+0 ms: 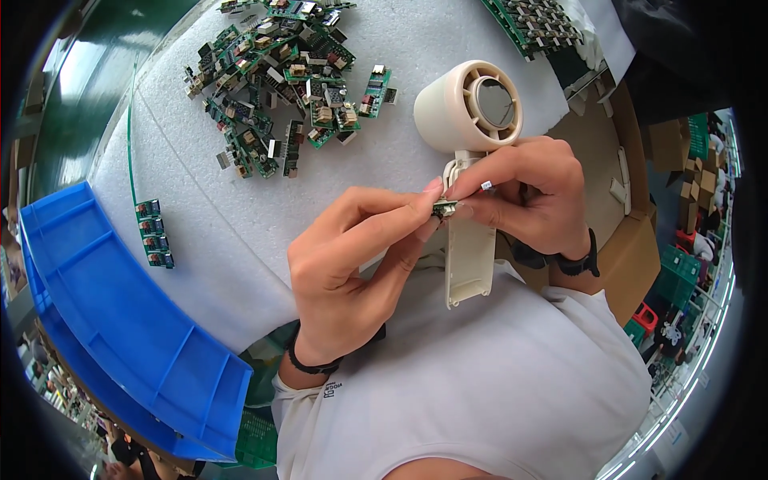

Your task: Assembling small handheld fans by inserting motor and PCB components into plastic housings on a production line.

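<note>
My left hand [352, 260] is closed in a pinch on a small green circuit board [445, 210]. Against the board's right side, the thumb and forefinger of my right hand [532, 192] pinch a thin wire. A tiny white connector [486, 186] shows between those fingers. Just beyond and beneath both hands lies a cream handheld fan, its round head [456, 108] to the far side and its long, open handle shell [470, 264] toward me. Pale wires [454, 170] come out at the fan's neck. My fingers cover part of the board and the wire.
Many loose circuit boards [280, 80] are heaped on the white foam sheet [200, 160]. A short row of boards [154, 234] lies at the left, near a blue plastic tray [136, 320]. More boards [538, 24] sit at the far right, and a cardboard box [632, 256] stands at right.
</note>
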{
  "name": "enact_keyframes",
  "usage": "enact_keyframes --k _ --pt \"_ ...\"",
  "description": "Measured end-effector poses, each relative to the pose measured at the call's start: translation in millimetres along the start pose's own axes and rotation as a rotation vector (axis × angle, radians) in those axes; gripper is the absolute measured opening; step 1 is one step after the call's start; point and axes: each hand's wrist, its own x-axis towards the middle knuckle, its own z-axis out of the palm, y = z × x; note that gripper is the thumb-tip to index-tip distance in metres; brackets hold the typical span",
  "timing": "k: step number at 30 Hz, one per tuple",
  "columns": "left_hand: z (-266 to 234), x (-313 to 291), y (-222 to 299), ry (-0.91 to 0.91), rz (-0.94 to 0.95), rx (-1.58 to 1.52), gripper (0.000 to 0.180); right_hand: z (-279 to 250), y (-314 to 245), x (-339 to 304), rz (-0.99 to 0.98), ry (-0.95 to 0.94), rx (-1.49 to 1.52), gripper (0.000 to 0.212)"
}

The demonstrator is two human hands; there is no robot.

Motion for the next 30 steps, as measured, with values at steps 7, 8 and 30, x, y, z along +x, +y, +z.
enact_keyframes --k 7,8,30 --pt "-5.3 -6.9 9.5 0.003 -0.064 -0.152 0.037 14.4 -26.8 -1.8 0.153 0.231 0.075 0.013" --pt "-6.3 -7.8 9.9 0.001 -0.062 -0.159 0.037 14.9 -30.6 0.2 0.141 0.265 0.034 0.013" --pt "-4.5 -8.5 9.6 0.164 0.034 -0.051 0.043 20.9 -52.1 7.3 -0.049 0.201 -0.440 0.017"
